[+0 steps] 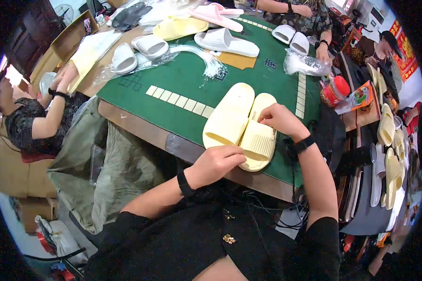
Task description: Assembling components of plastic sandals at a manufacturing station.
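Note:
A pair of pale yellow slippers lies side by side at the near edge of the green table, the left slipper (237, 105) slightly overlapping the right slipper (260, 145) with the ribbed strap. My left hand (216, 164) is closed, its thumb and fingers pinching the strap's edge near the end of the right slipper closest to me. With curled fingers, my right hand (282, 121) grips the far edge of the same strap, its fingertips partly hidden in the opening. Both wrists wear black bands.
White slippers (227, 42), a yellow slipper (180, 28) and pink slippers (215, 16) lie farther back, with clear plastic wrap (201, 58). At left, a co-worker (47, 107) handles a yellow item. A red-lidded jar (336, 89) stands right. More slippers (391, 154) fill a side surface.

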The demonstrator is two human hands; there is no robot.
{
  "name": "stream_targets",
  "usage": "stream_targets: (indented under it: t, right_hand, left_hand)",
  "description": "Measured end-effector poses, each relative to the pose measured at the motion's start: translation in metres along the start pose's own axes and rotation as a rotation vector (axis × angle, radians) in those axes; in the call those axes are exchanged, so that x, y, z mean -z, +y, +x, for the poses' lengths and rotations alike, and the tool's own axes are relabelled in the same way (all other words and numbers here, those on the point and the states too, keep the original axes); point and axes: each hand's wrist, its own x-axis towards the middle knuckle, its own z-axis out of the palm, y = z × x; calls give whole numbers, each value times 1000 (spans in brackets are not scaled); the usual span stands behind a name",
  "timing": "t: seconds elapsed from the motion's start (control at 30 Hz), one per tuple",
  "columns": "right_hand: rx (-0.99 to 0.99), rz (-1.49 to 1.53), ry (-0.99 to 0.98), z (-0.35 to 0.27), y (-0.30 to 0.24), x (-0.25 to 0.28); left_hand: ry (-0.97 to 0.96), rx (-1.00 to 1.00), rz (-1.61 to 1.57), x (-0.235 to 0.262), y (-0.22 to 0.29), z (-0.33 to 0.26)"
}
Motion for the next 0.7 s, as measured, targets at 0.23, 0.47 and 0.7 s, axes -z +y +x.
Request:
stream_targets:
  t: [0.23, 0.47, 0.7]
  right_hand:
    - [-34, 136, -79, 5, 12, -2]
    - [-72, 202, -89, 5, 9, -4]
    - [-12, 206, -91, 6, 12, -5]
  left_hand:
    - [-123, -31, 49, -1, 1, -2]
    - [-209, -71, 95, 4, 0, -14]
    - [-288, -134, 120, -5, 8, -12]
